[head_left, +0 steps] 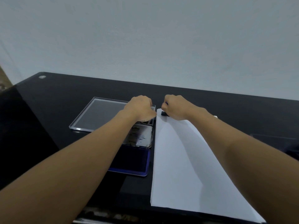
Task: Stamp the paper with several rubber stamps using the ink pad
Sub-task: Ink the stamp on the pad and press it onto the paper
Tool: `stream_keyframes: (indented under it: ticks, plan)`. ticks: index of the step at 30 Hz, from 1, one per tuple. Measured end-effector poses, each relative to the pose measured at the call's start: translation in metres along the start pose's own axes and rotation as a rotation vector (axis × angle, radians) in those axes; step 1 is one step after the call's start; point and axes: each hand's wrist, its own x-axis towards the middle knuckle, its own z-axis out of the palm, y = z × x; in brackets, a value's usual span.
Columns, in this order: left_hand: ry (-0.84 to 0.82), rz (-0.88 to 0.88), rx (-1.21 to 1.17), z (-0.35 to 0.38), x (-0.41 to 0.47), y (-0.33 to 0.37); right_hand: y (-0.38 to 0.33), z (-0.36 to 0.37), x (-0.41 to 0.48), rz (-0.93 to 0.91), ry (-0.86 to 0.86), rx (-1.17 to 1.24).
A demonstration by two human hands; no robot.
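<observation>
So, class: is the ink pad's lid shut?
No, the ink pad lies open, its metal lid flipped back and the dark blue surface exposed.

A glossy black desk [64, 97] fills the lower half of the view, set against a plain pale grey wall [145, 38]. 1 small round silver fitting [42, 76] sits in the desk's far left corner. 1 shallow, clear acrylic tray [100, 115] with a raised rim lies flat left of the desk's centre, well apart from the fitting. Near the right edge, a faint clear outline [275, 138] shows; what it is cannot be told. Below the near edge, a blurred, mottled floor [103, 215] shows.
</observation>
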Motion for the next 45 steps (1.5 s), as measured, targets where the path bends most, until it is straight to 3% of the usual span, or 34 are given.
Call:
stream_keyframes:
  ticks: [45]
  plan:
    - [-0.004, 0.020, 0.040, 0.009, 0.003, -0.006, -0.001, 0.012, -0.007, 0.026, 0.069, 0.097]
